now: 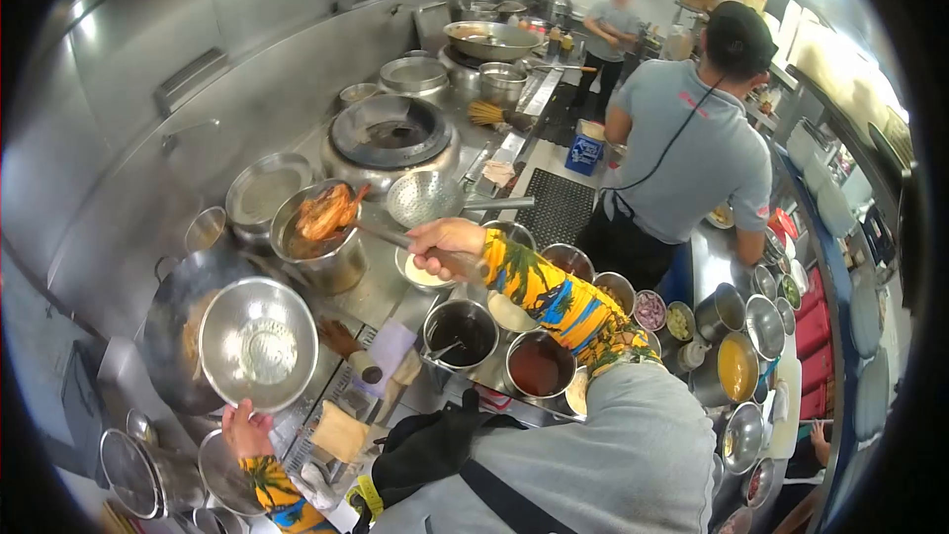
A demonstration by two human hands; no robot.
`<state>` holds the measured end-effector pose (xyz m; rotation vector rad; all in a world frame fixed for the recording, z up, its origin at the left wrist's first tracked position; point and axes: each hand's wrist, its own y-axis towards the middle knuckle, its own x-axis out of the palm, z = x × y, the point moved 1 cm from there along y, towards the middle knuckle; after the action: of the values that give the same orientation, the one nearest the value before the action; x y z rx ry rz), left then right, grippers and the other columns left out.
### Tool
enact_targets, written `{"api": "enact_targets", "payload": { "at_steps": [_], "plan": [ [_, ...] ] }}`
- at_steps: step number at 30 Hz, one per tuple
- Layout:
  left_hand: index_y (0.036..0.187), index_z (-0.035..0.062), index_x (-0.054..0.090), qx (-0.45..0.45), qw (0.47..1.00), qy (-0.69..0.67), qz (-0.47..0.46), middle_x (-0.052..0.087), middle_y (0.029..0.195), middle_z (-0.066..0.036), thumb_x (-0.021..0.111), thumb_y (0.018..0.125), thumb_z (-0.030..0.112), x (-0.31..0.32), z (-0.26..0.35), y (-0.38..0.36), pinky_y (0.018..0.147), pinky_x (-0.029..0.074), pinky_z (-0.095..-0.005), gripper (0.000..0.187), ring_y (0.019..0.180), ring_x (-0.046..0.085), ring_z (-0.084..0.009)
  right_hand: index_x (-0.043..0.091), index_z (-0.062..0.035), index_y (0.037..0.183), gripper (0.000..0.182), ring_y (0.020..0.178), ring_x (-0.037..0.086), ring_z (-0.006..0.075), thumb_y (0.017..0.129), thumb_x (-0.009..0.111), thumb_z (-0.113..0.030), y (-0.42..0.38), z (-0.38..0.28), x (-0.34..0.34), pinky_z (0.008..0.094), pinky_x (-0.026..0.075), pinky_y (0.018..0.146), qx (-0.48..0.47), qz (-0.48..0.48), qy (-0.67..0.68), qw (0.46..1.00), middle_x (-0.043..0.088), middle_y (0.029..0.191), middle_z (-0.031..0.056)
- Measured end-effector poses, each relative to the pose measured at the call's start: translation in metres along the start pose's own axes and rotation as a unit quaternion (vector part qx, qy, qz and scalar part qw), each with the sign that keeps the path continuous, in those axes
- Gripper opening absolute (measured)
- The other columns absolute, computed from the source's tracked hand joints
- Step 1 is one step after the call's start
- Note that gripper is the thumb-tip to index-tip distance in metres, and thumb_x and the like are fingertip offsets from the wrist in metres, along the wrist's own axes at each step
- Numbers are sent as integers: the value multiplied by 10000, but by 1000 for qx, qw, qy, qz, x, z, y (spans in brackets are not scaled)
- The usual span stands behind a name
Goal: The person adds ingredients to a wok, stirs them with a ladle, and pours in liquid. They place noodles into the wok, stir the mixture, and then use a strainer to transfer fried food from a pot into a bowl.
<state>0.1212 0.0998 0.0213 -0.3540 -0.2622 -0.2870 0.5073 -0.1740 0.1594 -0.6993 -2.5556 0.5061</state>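
My right hand (445,245) is closed around the thick handle of a ladle (384,231) that reaches left across the counter. At its far end an orange-brown piece of cooked meat, looking like chicken (324,214), is held over the mouth of a tall steel pot (341,269). My left hand (245,427) grips the lower rim of a shiny steel bowl (259,344), which is tilted with its inside facing me. Behind the bowl, a dark wok (163,341) with brown food in it is partly covered.
Sauce pots, one dark (463,334) and one reddish (540,366), line the counter edge. A perforated strainer (423,200) lies near a wok burner (390,133). A co-worker (687,148) stands close on the right; another person (611,35) is farther back.
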Motion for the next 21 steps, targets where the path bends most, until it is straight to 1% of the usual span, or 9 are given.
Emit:
{"api": "enact_targets", "payload": {
  "at_steps": [2, 3, 5, 8, 11, 14, 15, 16, 21],
  "plan": [
    [1046, 87, 614, 18, 998, 13, -63, 660, 844, -35, 657, 824, 96, 4, -4, 23, 457, 450, -261, 226, 563, 577, -139, 451, -36, 1215, 367, 499, 483, 60, 881, 592, -91, -2, -2, 3, 194, 368, 390, -10, 16, -22, 1000, 567, 743, 31],
    [1047, 70, 620, 41, 998, 45, -26, 668, 852, -41, 677, 813, 109, 4, -13, 38, 471, 469, -259, 243, 573, 591, -148, 450, -32, 1216, 371, 502, 485, 62, 877, 594, -79, 2, -2, 0, 191, 366, 387, -15, 0, -5, 1000, 574, 754, 45],
    [1015, 42, 629, 73, 994, 61, -60, 659, 813, -77, 692, 800, 131, 13, -12, 57, 456, 506, -276, 241, 554, 601, -155, 447, -28, 1213, 366, 507, 485, 63, 876, 586, -62, -1, -2, 3, 185, 359, 382, -24, -15, 6, 1000, 576, 768, 65],
    [955, 11, 624, 76, 996, 55, 14, 636, 728, -87, 655, 807, 81, 56, 10, 44, 427, 523, -274, 167, 498, 599, -169, 435, -21, 1244, 384, 509, 468, 67, 886, 564, -69, -5, -10, 6, 186, 351, 376, -33, -30, 14, 999, 565, 766, 69],
    [917, 5, 618, 63, 995, 73, 22, 637, 741, -96, 631, 812, 67, 86, 21, 62, 438, 530, -276, 123, 505, 600, -170, 499, -69, 1029, 145, 540, 484, 64, 902, 552, -114, -17, -21, 13, 202, 365, 405, -32, -49, -12, 998, 558, 761, 22],
    [902, 5, 614, 72, 992, 100, 32, 633, 742, -101, 615, 816, 79, 104, 22, 72, 453, 532, -279, 113, 517, 604, -180, 410, -16, 1308, 450, 506, 447, 65, 883, 551, -62, -14, -15, 12, 184, 343, 374, -63, -48, 49, 996, 558, 753, 50],
    [898, 6, 612, 77, 990, 114, 25, 631, 741, -103, 611, 817, 86, 119, 26, 81, 459, 533, -281, 114, 522, 606, -184, 436, -19, 1288, 427, 504, 446, 65, 880, 556, -61, -12, -10, 5, 183, 348, 385, -105, -41, 32, 993, 558, 742, 36],
    [926, 9, 622, 109, 985, 135, 14, 630, 747, -108, 613, 809, 110, 120, 19, 92, 485, 540, -284, 155, 532, 611, -196, 426, -21, 1315, 455, 507, 455, 63, 886, 567, -71, -17, -16, 15, 186, 359, 403, -69, -12, 13, 997, 570, 748, 32],
    [962, 41, 585, 44, 995, 95, -2, 631, 794, -108, 615, 790, 65, 174, 27, 123, 469, 522, -295, 176, 564, 622, -219, 255, -4, 1436, 661, 533, 529, 104, 868, 586, -66, -28, -14, 25, 243, 403, 421, -75, -68, -20, 995, 588, 765, 71]
  ]
}}
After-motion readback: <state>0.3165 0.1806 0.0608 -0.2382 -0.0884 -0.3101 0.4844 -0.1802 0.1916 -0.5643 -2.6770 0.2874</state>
